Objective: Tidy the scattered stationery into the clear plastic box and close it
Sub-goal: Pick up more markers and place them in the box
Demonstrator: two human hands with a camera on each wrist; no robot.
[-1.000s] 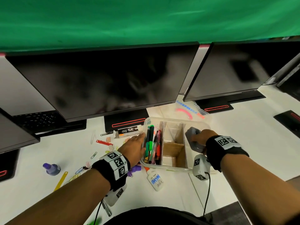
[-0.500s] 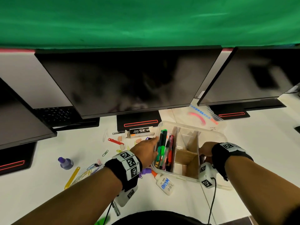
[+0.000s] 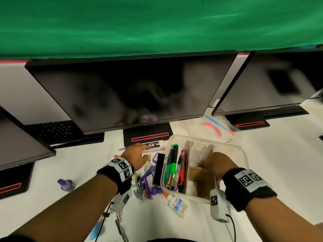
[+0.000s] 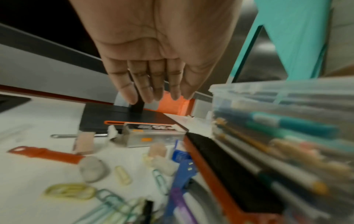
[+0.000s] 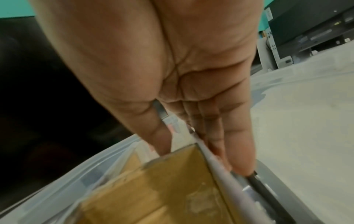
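The clear plastic box stands open at the middle, with pens in its left compartment and cardboard dividers in the middle. My right hand reaches into the right side. Its straight fingers rest on a grey stapler beside a divider, and the thumb is on the divider's other side. My left hand hovers open, fingers together, over a small staple box left of the clear box. The left hand holds nothing.
A black duster with an orange base lies against the box's left wall. Paper clips, a purple bottle, a glue bottle and an orange strip lie scattered. The clear lid lies behind. Monitors line the back.
My right hand lowered the grey stapler into the box's right side. My left hand left the box's left wall and moved back-left over the staple box.
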